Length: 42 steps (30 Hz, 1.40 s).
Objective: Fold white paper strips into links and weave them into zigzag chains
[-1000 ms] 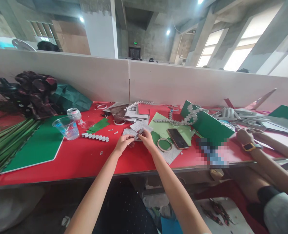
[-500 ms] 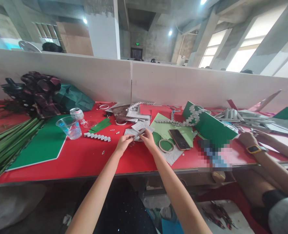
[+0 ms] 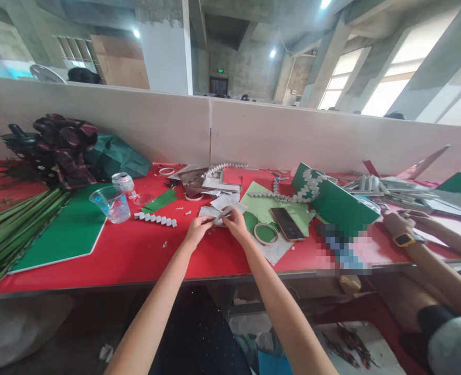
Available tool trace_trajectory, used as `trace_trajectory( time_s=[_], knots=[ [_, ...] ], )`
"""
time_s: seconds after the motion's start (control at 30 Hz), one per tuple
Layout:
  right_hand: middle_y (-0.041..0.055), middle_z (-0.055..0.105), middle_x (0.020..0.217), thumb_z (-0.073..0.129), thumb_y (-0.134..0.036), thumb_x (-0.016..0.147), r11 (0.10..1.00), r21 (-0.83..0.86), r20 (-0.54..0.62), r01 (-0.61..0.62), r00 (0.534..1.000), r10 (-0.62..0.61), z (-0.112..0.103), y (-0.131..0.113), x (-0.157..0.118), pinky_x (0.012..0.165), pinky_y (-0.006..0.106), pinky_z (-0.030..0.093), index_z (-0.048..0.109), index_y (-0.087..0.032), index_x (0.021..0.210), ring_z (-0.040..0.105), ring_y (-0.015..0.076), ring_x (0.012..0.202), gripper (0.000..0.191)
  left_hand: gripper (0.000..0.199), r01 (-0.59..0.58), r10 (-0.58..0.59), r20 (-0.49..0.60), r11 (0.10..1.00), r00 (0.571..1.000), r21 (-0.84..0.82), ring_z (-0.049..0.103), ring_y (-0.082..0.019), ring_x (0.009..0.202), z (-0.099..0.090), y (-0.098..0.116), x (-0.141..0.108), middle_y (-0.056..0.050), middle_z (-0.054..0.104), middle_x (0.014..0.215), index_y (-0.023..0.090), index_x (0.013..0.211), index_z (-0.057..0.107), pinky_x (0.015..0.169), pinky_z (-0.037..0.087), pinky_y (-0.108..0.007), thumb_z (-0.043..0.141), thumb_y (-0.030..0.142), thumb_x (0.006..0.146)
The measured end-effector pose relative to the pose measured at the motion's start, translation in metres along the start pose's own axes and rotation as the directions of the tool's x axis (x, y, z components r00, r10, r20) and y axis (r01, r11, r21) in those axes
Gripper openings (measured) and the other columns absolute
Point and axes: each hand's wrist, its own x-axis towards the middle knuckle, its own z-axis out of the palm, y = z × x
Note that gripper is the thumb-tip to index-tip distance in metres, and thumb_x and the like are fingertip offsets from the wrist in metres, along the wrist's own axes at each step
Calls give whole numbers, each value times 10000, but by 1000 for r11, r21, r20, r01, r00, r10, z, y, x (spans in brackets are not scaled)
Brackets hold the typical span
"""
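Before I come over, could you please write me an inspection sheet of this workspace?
Surface: red table, with small white scraps on it.
Job's things: paper between both hands; short folded chain to the left; long chain to the right, partly over a green board.
Clutter: plastic cup, can, phone, ring, leaves.
Hands: left hand and right hand both pinch the paper.
Cables: nothing seen on the table.
Surroundings: pale partition behind; co-worker's watch-wearing hand at the far right.
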Motion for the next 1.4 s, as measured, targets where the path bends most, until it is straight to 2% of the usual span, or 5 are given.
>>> trace_trajectory(
  time_s=[0.2,0.47,1.03,1.27,1.4],
  knots=[
    [-23,601,708,592,-233,687,993,-121,-3,8,1000,-8,0,4,0,487,215,385,582,-222,906,511,112,521,219,269,-20,20,46,1000,999,8,601,-135,596,-1,-3,0,-41,698,708,124,923,701,613,464,-257,698,271,697],
    [-21,575,710,561,-256,728,995,-91,-4,30,1000,-31,0,1,-1,509,224,440,555,-219,905,531,116,542,182,289,-13,16,-62,998,998,56,603,-145,605,-2,-2,1,-38,694,727,138,949,705,589,463,-258,681,268,692],
    [-33,573,706,536,-216,721,977,-202,47,68,997,-60,0,8,1,495,200,394,519,-205,910,494,95,513,191,284,-36,35,23,999,999,39,616,-158,639,-2,-7,3,-52,702,728,123,933,702,627,468,-270,696,280,696],
    [1,614,761,546,-299,770,995,-99,8,31,999,-31,0,0,-1,510,232,467,530,-200,945,550,119,550,202,292,-24,27,-69,998,997,56,613,-154,611,-4,-7,5,-44,698,724,133,941,700,594,466,-263,673,285,693],
    [7,624,767,525,-329,796,996,-82,4,26,1000,-26,0,0,1,511,245,486,538,-199,913,557,118,529,175,316,-16,18,-36,999,999,51,594,-139,550,-4,-5,3,-33,681,667,120,971,672,551,463,-252,660,279,698]
  ],
)
